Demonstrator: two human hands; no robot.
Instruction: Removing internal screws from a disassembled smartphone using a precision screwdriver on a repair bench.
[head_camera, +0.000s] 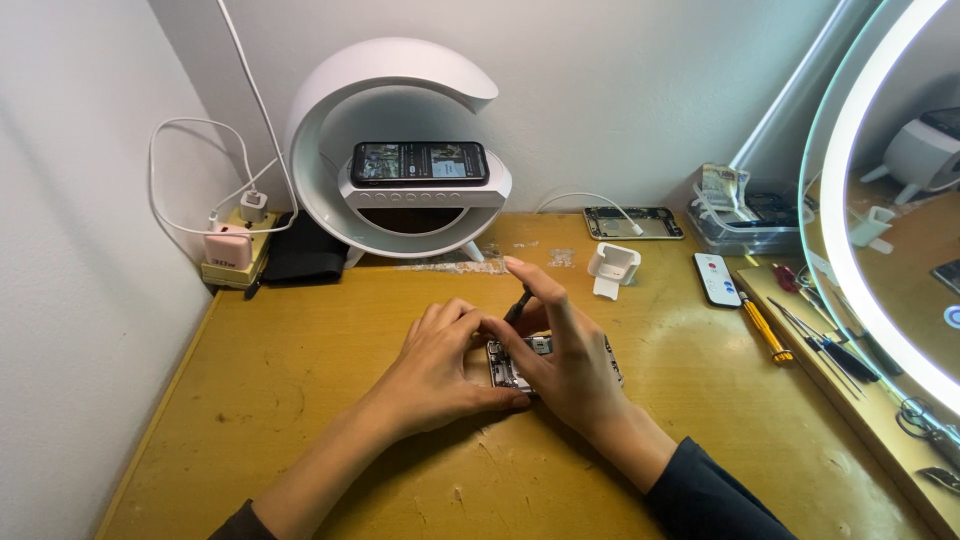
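An opened phone (508, 366) with its inner parts showing lies on the yellow wooden desk (300, 400), mostly covered by my hands. My left hand (440, 365) rests on the phone's left side, fingers curled over its edge and steadying it. My right hand (560, 350) holds a thin black tool (518, 304) between thumb and fingers, its tip pointing down into the phone's upper part. My index finger sticks up past the tool.
A white C-shaped lamp stand (400, 150) with a phone (420, 163) on it stands at the back. A power strip (236, 255) with chargers sits back left. At right lie a phone frame (633, 222), white holder (613, 268), small remote (717, 278), screwdrivers (800, 340) and a lit round mirror (880, 200).
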